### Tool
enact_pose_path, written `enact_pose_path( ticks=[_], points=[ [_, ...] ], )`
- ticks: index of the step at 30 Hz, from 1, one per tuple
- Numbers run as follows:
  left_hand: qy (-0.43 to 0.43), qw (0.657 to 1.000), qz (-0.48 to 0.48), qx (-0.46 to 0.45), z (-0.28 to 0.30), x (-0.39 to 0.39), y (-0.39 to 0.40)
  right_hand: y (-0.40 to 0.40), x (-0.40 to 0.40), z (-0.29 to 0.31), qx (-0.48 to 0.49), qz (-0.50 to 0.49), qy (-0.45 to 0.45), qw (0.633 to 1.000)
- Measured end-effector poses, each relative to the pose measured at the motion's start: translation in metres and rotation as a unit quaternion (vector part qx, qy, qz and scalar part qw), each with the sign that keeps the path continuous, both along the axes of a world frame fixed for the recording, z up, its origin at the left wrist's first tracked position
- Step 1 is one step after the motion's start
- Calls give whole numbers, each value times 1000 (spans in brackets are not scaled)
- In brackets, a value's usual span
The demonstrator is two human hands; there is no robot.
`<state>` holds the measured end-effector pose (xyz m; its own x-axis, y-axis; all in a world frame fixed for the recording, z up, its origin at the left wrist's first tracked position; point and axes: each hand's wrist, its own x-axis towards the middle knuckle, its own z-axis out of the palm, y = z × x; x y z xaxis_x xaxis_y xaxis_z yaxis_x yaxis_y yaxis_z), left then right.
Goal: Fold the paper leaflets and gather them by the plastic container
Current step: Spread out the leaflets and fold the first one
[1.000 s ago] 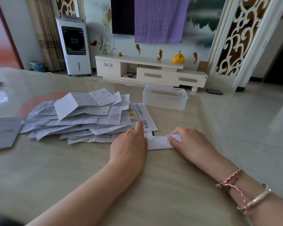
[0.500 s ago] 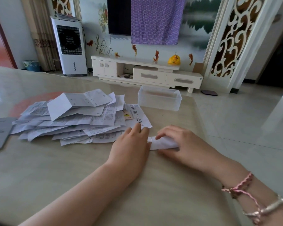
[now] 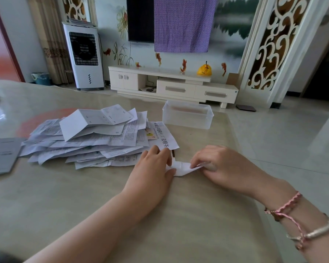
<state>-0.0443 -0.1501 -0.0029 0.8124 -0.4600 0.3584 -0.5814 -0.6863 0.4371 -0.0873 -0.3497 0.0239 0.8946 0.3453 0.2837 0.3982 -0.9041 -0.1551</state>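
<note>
Counter (image 3: 198,215) slick: left hand (image 3: 152,171) flat-pins leaflet (image 3: 180,168), right hand (image 3: 222,166) pinches its lifted end; weak pin risks a skewed crease.

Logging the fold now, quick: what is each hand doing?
Left hand: fingers pressing the folded leaflet down.
Right hand: pinching the leaflet's other end.

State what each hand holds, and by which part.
The right hand pinches the folded leaflet at its right end; the left hand presses its left end onto the table.
</note>
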Motion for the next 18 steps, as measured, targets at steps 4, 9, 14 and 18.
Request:
enact_pose_path(
  ticks=[4, 9, 14, 18],
  points=[
    [40, 999, -7, -37, -1, 1, 0, 5, -13, 9, 130, 13, 44, 990],
    [96, 994, -11, -55, 4, -7, 2, 17, -20, 11, 226, 29, 117, 967],
    [115, 990, 37, -71, 4, -13, 7, 33, -7, 6, 338, 14, 165, 926],
    [138, 980, 59, -131, 3, -13, 9, 43, 11, -10, 274, -60, 113, 953]
  ],
)
